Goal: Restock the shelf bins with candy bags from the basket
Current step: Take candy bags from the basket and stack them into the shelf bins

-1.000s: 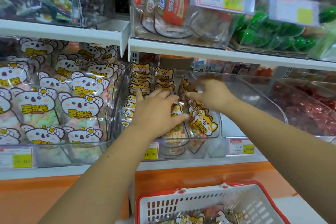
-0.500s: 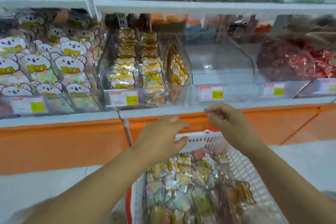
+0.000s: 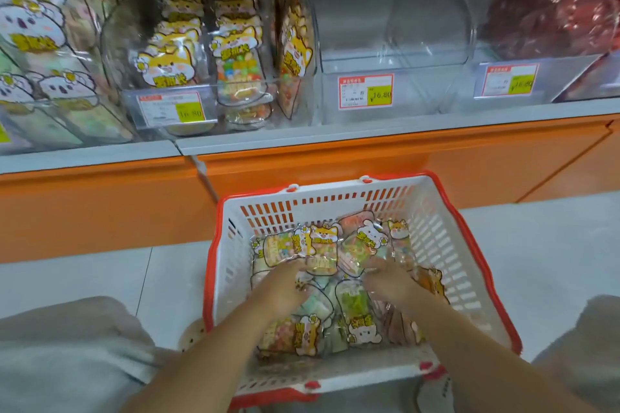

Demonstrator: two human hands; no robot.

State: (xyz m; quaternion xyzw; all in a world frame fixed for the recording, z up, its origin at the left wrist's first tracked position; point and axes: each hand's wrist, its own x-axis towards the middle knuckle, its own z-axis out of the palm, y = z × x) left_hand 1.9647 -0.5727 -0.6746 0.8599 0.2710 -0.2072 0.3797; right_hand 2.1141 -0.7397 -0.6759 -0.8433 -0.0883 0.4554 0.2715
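Observation:
A white basket with a red rim (image 3: 231, 245) stands on the floor below the shelf, holding several candy bags (image 3: 369, 238) with cartoon animal labels. Both my hands are down inside it on the pile. My left hand (image 3: 285, 288) lies on the bags at the middle left, its fingertips at a yellow-labelled bag. My right hand (image 3: 391, 283) lies on the bags at the middle right. Blur hides whether either hand grips a bag. Up on the shelf, a clear bin (image 3: 235, 54) holds rows of upright tiger-label candy bags.
An empty clear bin (image 3: 396, 27) with a price tag (image 3: 365, 90) sits right of the tiger bin. White koala-label bags (image 3: 33, 27) fill the left bin and red candy (image 3: 553, 10) the right one. An orange shelf base (image 3: 335, 161) runs behind the basket. My grey-clad knees (image 3: 67, 355) flank it.
My hands left the tiger bin on the shelf, dropped toward the basket and now lie on the bags inside it. The view tilted down from the shelf to the basket.

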